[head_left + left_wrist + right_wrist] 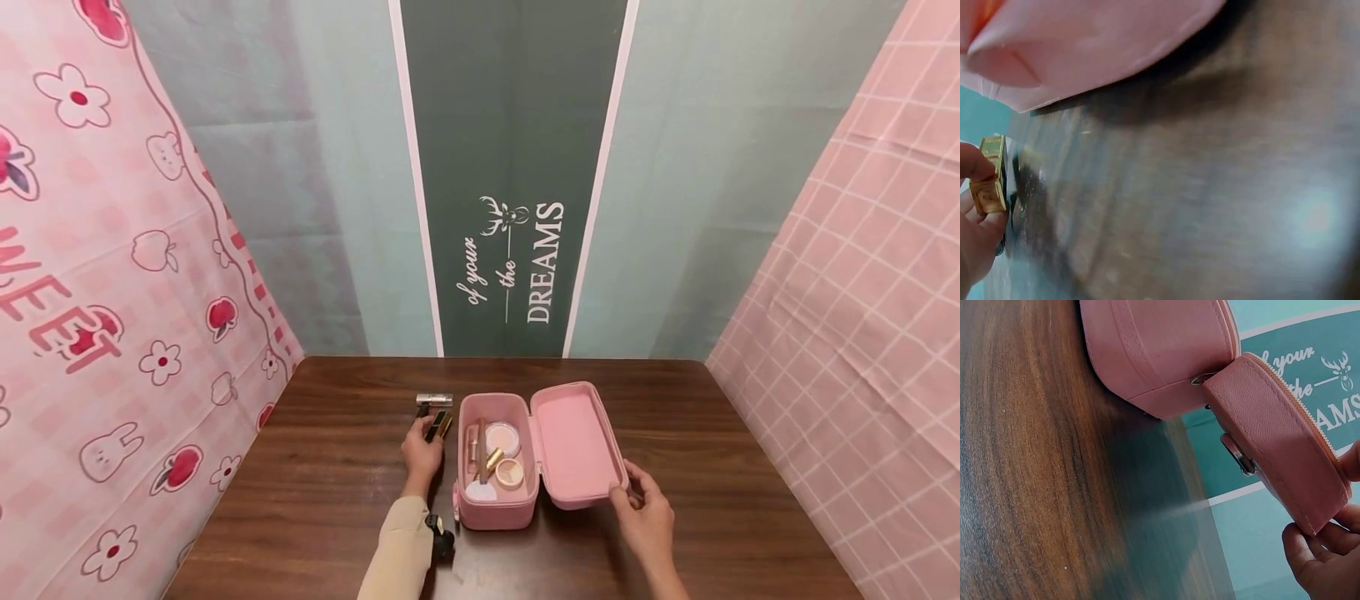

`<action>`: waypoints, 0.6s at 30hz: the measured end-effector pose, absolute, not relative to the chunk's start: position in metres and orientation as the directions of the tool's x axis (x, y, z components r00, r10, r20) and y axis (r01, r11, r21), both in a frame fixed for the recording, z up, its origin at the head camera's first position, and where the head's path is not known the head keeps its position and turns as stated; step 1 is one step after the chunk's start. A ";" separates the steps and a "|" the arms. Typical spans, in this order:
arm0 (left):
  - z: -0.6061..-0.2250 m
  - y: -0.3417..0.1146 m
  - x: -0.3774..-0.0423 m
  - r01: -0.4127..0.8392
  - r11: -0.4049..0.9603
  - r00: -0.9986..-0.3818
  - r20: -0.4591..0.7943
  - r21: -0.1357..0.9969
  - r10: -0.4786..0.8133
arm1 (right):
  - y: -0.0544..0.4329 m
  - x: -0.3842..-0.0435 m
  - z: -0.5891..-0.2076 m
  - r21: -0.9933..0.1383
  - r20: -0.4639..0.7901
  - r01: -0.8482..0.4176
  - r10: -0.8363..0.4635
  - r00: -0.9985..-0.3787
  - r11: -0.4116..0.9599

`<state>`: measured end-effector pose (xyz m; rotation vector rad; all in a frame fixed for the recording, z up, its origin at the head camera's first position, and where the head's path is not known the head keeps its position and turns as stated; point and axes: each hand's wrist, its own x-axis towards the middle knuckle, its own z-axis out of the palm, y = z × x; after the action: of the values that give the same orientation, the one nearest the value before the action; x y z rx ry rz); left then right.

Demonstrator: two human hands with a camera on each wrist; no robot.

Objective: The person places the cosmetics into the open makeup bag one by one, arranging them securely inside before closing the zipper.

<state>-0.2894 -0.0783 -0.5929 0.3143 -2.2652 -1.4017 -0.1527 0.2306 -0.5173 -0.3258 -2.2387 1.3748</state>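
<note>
A pink cosmetic case (497,515) stands on the table with its lid (576,442) swung out to the right. Inside lie a round powder compact (502,439), a smaller round compact (509,474), a gold tube (494,458), a long brown stick-like item (482,442) and a white puff (481,492). Left of the case, my left hand (422,454) pinches gold-and-black lipstick tubes (440,426); gold ends (989,195) show between thumb and fingers in the left wrist view. My right hand (647,517) grips the lid's near right corner, thumb on the rim.
Just beyond the left hand, a silver tube (434,400) lies on the brown wooden table (337,467), with a small dark item (423,411) beside it. Patterned cloths hang around the table; the green one (517,125) is behind it.
</note>
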 end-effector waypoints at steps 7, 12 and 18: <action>-0.592 -0.079 -0.276 -0.008 0.427 -0.841 0.225 0.904 -0.492 | 0.231 -0.153 -0.517 -0.887 0.284 -0.056 0.446 -0.849 0.458; -0.590 -0.079 -0.269 -0.006 0.423 -0.816 0.240 0.906 -0.526 | 0.230 -0.152 -0.518 -0.886 0.285 -0.062 0.437 -0.853 0.459; -0.580 -0.074 -0.253 -0.015 0.415 -0.790 0.244 0.910 -0.563 | 0.229 -0.153 -0.518 -0.887 0.286 -0.057 0.449 -0.847 0.458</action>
<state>-0.2531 -0.0739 -0.5802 0.4887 -2.1492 -1.3745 -0.1531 0.2291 -0.5184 -0.3268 -2.2241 1.3796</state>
